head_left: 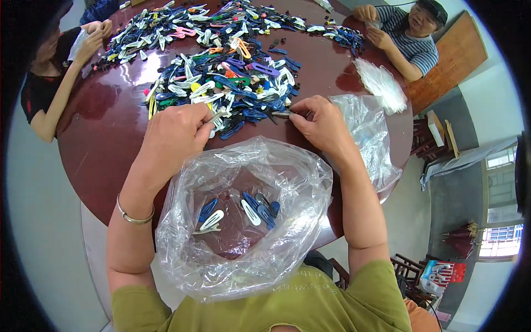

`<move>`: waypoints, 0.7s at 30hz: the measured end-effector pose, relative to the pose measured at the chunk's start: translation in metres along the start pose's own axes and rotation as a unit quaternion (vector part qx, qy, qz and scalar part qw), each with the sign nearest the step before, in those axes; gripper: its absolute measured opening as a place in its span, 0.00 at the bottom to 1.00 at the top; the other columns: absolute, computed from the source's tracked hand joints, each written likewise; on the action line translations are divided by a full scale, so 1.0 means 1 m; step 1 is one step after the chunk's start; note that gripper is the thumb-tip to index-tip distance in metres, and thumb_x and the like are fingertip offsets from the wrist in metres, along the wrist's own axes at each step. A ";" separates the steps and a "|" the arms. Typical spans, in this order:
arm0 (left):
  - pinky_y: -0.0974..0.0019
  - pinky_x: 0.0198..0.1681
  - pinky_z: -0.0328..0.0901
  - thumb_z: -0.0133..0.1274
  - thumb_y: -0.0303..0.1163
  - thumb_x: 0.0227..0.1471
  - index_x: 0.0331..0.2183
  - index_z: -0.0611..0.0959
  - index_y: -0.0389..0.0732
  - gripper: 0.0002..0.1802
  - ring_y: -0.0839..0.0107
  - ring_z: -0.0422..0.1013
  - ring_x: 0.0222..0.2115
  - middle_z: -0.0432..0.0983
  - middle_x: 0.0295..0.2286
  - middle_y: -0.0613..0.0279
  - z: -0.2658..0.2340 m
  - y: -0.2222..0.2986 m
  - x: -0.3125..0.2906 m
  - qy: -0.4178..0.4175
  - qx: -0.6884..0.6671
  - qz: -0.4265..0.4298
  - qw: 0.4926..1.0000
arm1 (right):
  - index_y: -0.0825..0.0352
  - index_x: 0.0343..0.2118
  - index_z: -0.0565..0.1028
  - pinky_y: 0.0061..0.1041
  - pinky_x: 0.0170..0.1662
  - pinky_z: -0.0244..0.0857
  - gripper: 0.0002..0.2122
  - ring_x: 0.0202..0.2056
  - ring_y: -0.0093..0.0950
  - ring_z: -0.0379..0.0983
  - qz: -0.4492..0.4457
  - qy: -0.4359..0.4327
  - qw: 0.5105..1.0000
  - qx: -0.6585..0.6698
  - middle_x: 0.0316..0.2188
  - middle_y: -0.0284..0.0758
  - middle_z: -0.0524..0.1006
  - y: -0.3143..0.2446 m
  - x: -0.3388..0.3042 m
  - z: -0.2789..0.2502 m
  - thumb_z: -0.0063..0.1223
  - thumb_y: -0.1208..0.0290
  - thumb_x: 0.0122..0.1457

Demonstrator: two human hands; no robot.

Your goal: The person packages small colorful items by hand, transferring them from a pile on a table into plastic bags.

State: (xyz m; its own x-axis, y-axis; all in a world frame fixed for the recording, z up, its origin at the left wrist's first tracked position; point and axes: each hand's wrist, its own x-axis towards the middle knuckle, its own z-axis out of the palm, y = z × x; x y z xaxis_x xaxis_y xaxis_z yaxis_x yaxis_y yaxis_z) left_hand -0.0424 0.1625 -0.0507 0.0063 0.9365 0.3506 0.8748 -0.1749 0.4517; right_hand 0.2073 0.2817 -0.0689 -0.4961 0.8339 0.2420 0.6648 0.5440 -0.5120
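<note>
My left hand is closed in a pinch on a silvery hair clip at the near left edge of a heap of hair clips. On the heap's near right side, my right hand pinches another pale metallic hair clip. White and navy snap clips make up most of the heap. Nearer to me, between my forearms, a clear plastic bag lies with its mouth spread wide. Inside it are two small groups: a white snap clip with navy and silvery ones, and another white one beside several navy ones.
A larger heap of clips stretches across the far side of the round dark-red table. Right of my right hand lie another clear bag and a stack of small clear bags. People sit at the table's far left and far right.
</note>
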 end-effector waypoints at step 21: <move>0.56 0.27 0.65 0.52 0.30 0.46 0.25 0.77 0.37 0.06 0.53 0.72 0.24 0.74 0.21 0.52 -0.004 0.006 -0.001 -0.007 -0.049 -0.016 0.999 | 0.71 0.26 0.77 0.14 0.27 0.58 0.05 0.25 0.15 0.65 0.051 0.055 0.911 0.405 0.24 0.27 0.74 -0.055 -0.022 -0.041 0.57 0.74 0.52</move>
State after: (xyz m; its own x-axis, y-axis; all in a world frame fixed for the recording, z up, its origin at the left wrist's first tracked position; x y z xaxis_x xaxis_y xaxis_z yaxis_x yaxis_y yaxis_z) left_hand -0.0389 0.1595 -0.0447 -0.0132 0.9458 0.3246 0.8234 -0.1739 0.5402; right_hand 0.2049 0.2372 -0.0125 -0.3655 0.9049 0.2181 0.0520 0.2538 -0.9659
